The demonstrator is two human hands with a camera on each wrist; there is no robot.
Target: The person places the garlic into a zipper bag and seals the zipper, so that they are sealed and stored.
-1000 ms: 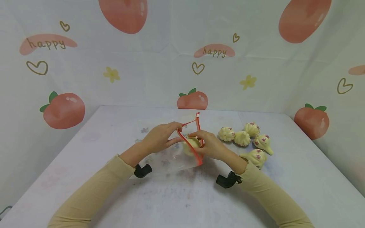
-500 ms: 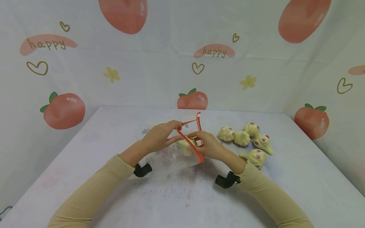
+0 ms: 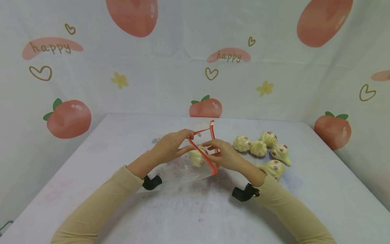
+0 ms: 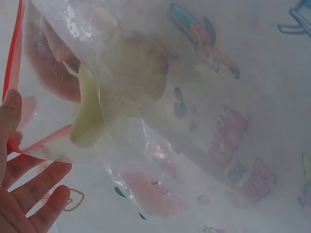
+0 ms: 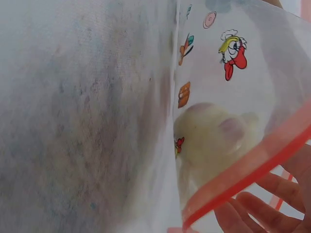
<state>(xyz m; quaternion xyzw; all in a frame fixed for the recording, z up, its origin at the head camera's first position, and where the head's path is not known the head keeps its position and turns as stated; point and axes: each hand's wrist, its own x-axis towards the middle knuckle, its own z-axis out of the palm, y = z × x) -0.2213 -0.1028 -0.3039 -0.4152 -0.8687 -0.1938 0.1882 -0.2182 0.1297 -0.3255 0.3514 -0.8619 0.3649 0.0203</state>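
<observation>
My left hand (image 3: 170, 147) pinches the red-edged rim of a clear zip bag (image 3: 210, 165) between thumb and fingers, keeping its mouth apart. Inside lies a pale garlic bulb (image 3: 196, 158) with purplish patches; its stem (image 4: 88, 114) shows hazily through the plastic in the left wrist view. My right hand (image 3: 223, 155) is at the bag's mouth, fingers relaxed and reaching in past the red strip. In the right wrist view the bulb (image 5: 209, 141) sits in the bag, apart from those fingers. Cartoon prints cover the bag.
Several more garlic bulbs (image 3: 259, 148) lie grouped on the table right of the bag, one (image 3: 274, 168) close beside my right forearm. The pale cloth-covered table (image 3: 182, 213) meets a printed backdrop (image 3: 170, 95) behind and at the sides.
The garlic bulb has moved left, deeper into the bag, and my right hand's fingers have let go of it and drawn back slightly. The left hand stays nearly still.
</observation>
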